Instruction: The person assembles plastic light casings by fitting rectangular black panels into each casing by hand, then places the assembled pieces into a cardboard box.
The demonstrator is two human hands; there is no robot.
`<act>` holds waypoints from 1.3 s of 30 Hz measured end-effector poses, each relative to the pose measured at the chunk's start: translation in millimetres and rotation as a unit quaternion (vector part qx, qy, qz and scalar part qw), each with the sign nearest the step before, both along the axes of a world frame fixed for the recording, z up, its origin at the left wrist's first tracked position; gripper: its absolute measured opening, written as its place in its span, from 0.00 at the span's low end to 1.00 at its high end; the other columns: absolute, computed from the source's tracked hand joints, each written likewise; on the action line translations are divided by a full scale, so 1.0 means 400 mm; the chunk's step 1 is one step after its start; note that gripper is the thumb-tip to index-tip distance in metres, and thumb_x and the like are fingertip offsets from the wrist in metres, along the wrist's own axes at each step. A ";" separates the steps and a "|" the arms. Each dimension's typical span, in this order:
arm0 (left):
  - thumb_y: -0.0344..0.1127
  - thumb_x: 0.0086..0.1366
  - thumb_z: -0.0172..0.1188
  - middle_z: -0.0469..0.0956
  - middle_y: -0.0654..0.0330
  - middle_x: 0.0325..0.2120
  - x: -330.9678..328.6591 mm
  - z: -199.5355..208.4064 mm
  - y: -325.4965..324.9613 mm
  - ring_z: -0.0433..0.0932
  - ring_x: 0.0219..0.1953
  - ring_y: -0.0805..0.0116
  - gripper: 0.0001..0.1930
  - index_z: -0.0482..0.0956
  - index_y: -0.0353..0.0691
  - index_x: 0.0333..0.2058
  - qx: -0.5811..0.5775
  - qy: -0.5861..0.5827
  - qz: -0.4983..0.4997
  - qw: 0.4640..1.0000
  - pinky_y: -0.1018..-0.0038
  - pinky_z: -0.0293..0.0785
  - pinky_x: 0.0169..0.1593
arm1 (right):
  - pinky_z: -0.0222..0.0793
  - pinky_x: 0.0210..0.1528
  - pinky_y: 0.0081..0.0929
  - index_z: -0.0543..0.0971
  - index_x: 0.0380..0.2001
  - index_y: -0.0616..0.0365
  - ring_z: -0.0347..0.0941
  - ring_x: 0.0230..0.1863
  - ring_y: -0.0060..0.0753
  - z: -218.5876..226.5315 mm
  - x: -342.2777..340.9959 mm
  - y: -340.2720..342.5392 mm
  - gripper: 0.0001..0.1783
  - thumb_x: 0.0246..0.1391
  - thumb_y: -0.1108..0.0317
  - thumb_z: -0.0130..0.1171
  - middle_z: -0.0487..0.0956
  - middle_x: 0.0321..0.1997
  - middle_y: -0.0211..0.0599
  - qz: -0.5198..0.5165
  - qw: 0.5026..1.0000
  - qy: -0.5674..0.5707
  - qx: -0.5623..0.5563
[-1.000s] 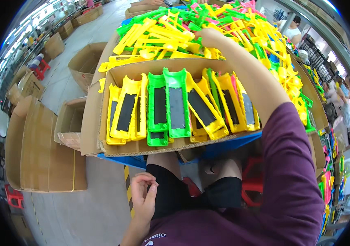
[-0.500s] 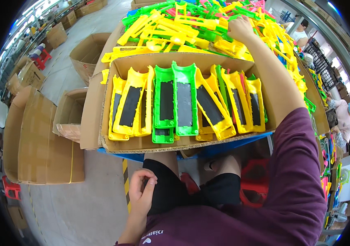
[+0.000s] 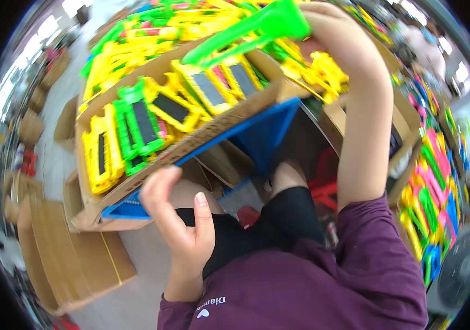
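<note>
A large brown carton (image 3: 75, 247) with a yellow strap (image 3: 111, 258) sits on the grey floor (image 3: 146, 258) at lower left. A red stool (image 3: 327, 190) stands in shade right of centre. A round grey fan (image 3: 460, 267) is at lower right, a pale-clothed person (image 3: 424, 49) farther back.

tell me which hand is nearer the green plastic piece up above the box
Right. The right hand holds the wide end of the green plastic piece; the left hand is well below it in the view, apart from it.
</note>
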State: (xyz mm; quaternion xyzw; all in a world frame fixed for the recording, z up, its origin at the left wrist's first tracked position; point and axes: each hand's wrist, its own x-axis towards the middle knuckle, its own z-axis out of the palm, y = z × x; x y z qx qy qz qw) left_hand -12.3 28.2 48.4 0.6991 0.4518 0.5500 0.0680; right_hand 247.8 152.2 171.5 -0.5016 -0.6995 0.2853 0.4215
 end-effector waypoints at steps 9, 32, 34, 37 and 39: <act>0.33 0.60 0.47 0.68 0.51 0.23 0.120 -0.128 -0.016 0.68 0.25 0.56 0.06 0.65 0.35 0.31 -0.258 0.122 -0.247 0.926 0.68 0.61 0.29 | 0.66 0.29 0.28 0.71 0.31 0.64 0.70 0.24 0.33 -0.285 -0.003 -0.318 0.11 0.53 0.66 0.45 0.72 0.23 0.40 0.037 0.997 -0.004 -0.068; 0.38 0.64 0.44 0.63 0.69 0.19 0.057 -0.324 -0.185 0.60 0.20 0.83 0.08 0.66 0.40 0.36 -0.657 -0.187 -0.363 0.634 0.85 0.57 0.24 | 0.66 0.47 0.33 0.75 0.39 0.61 0.70 0.47 0.40 -0.397 0.392 -0.237 0.25 0.42 0.53 0.58 0.73 0.46 0.45 -0.424 0.736 -0.386 -0.360; 0.38 0.64 0.44 0.64 0.68 0.19 0.044 -0.329 -0.187 0.61 0.20 0.82 0.09 0.65 0.38 0.36 -0.628 -0.196 -0.390 0.644 0.85 0.58 0.24 | 0.66 0.47 0.33 0.75 0.40 0.60 0.69 0.47 0.40 -0.396 0.383 -0.232 0.25 0.41 0.54 0.59 0.72 0.46 0.44 -0.427 0.733 -0.396 -0.352; 0.38 0.62 0.46 0.63 0.66 0.17 0.016 -0.302 -0.176 0.61 0.19 0.79 0.09 0.65 0.39 0.35 -0.654 -0.224 -0.389 0.608 0.83 0.59 0.24 | 0.66 0.47 0.31 0.75 0.40 0.60 0.69 0.47 0.40 -0.388 0.379 -0.227 0.21 0.41 0.61 0.58 0.72 0.46 0.44 -0.423 0.729 -0.415 -0.342; 0.37 0.62 0.46 0.64 0.65 0.18 -0.010 -0.298 -0.156 0.61 0.19 0.77 0.08 0.65 0.39 0.34 -0.667 -0.283 -0.403 0.559 0.82 0.59 0.23 | 0.67 0.46 0.32 0.76 0.36 0.63 0.70 0.44 0.42 -0.412 0.412 -0.221 0.21 0.39 0.59 0.60 0.73 0.43 0.47 -0.441 0.732 -0.403 -0.327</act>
